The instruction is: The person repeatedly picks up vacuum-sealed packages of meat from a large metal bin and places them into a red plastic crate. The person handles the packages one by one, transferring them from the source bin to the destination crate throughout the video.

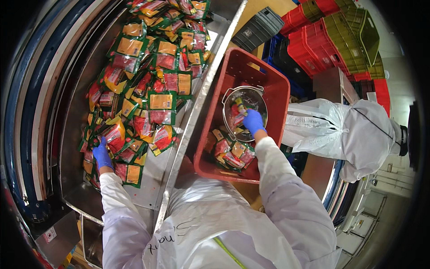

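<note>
My left hand (103, 156), in a blue glove, pinches the edge of a red and yellow food packet (115, 136). Around it a heap of sealed plastic packets (163, 101) covers much of a stainless steel trough (158, 181). On the right, my right hand (254, 122), also blue-gloved, reaches into a round metal pail (263, 101) with a wire handle. Its fingers close on a green and yellow packet (239, 105), partly hidden by the hand. The pail stands inside a red plastic crate (275, 79). More packets (233, 153) lie beside the pail in that crate.
The trough's raised metal rim (201, 101) runs between heap and crate. A co-worker in white protective clothing (369, 134) stands at the right. Behind are a grey crate (258, 28) and stacked red crates (312, 47). Blue rails (37, 84) curve along the left.
</note>
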Motion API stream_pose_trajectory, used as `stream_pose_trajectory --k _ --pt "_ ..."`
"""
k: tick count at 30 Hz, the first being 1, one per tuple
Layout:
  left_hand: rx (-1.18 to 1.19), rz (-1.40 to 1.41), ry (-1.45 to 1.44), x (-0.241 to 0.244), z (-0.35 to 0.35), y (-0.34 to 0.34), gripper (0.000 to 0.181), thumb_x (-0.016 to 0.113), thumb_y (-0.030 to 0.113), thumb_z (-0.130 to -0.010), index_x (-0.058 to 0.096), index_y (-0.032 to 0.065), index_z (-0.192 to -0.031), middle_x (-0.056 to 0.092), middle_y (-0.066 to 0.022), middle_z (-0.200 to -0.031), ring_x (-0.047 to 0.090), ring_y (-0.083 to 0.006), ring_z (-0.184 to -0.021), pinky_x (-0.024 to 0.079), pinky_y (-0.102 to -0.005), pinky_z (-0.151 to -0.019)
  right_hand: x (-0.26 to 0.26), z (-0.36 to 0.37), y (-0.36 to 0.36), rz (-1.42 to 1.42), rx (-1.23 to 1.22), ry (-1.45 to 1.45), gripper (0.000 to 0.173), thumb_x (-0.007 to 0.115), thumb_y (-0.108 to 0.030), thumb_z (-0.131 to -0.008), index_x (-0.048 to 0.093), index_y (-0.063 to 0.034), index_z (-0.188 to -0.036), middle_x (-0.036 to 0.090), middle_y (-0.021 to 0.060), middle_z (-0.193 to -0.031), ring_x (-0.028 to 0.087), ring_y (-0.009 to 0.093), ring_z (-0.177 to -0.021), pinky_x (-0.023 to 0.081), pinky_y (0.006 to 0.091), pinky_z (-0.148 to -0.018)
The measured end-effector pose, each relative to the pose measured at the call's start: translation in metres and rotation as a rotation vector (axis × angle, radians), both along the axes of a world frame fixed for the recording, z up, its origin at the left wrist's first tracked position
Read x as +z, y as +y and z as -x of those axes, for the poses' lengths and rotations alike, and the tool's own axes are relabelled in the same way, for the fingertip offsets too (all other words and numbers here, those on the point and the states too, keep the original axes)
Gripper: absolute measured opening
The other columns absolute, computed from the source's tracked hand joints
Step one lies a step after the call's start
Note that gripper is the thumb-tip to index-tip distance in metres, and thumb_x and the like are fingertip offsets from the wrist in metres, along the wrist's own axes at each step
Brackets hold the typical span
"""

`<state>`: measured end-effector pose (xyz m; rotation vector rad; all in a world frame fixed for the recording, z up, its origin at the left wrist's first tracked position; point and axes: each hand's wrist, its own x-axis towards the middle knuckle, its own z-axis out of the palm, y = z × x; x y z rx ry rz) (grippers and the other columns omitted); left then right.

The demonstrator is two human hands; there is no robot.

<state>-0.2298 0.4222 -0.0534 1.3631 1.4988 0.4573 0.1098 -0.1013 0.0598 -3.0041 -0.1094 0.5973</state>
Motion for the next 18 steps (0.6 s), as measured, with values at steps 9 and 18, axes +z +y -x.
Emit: stream_pose_trajectory --k 9,18 --pt "-0.386 -0.380 -0.078 0.194 -0.083 -0.125 0.028 0.070 0.015 -0.075 0.059 -0.0042 -0.092 0.064 -0.0078 -0.087 0.057 -0.0138 -0.075 0.045 -0.0308 -0.070 -0.057 -0.031 0.010 -0.076 0.341 0.181 0.029 0.063 -0.017 -0.069 0.063 -0.0057 -0.097 0.060 0.0228 -0.097 0.057 0.037 -0.094 0.046 0.0403 -0.081" --pt "-0.454 0.032 -0.449 0.257 -0.175 -0.260 0.024 0.069 0.010 -0.076 0.058 -0.0006 -0.095 0.061 -0.0056 -0.092 0.056 -0.0108 -0.079 0.045 -0.0263 -0.072 0.033 -0.044 -0.065 -0.758 -0.142 0.113 0.028 0.061 -0.013 -0.073 0.061 0.0021 -0.097 0.064 0.0109 -0.078 0.060 0.014 -0.071 0.047 0.0297 -0.066"
